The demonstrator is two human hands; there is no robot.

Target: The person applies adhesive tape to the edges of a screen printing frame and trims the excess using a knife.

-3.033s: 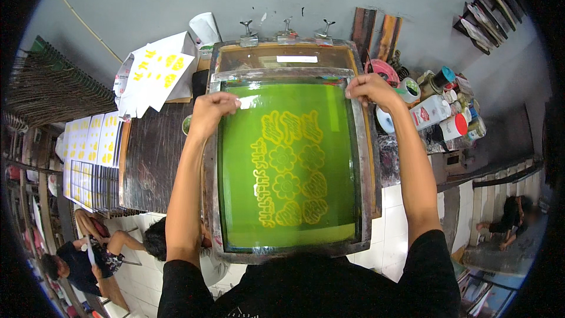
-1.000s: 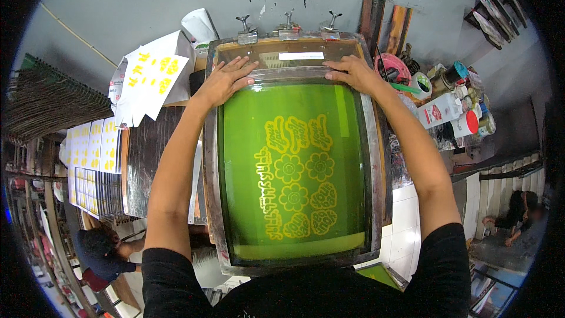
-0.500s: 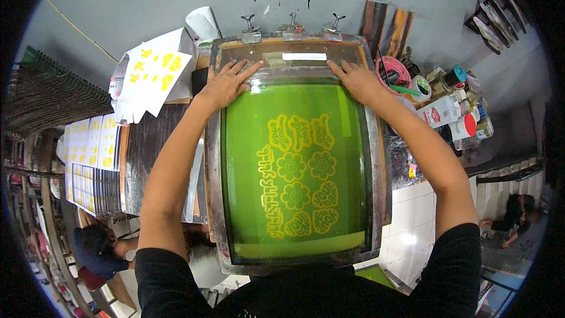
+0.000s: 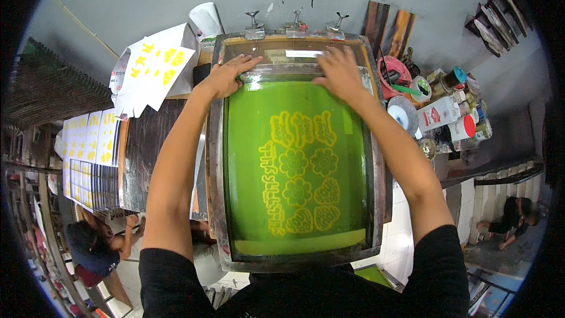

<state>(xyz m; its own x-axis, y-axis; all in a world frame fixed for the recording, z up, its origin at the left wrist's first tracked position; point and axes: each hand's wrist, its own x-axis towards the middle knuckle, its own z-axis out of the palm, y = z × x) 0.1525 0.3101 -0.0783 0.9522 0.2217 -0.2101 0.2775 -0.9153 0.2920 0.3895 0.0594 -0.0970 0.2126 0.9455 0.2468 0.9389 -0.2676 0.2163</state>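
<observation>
A large screen-printing frame [image 4: 217, 212] lies in front of me, its green mesh [image 4: 329, 94] marked with yellowish outlines of flowers and lettering. Across its far end rests a grey, bar-like squeegee [image 4: 287, 71]. My left hand [image 4: 229, 75] grips the squeegee near its left end, fingers over the far side and thumb on the near side. Farther right, my right hand [image 4: 341, 75] straddles the same bar, its fingers spread over the far side and its thumb toward me. A white strip [image 4: 303, 54] lies beyond the bar, beside my right fingertips.
Three metal clamps [image 4: 295, 28] hold the frame's far edge. Yellow-printed white sheets [image 4: 154, 70] lie at the left, above a rack of printed sheets [image 4: 88, 147]. Tubs and jars [image 4: 462, 126] crowd the right. One person [image 4: 94, 247] sits lower left; another [image 4: 515, 218] is far right.
My right hand has shifted left along the squeegee and its fingers reach farther forward. My left hand has hardly moved. A white round lid has come into sight by my right forearm.
</observation>
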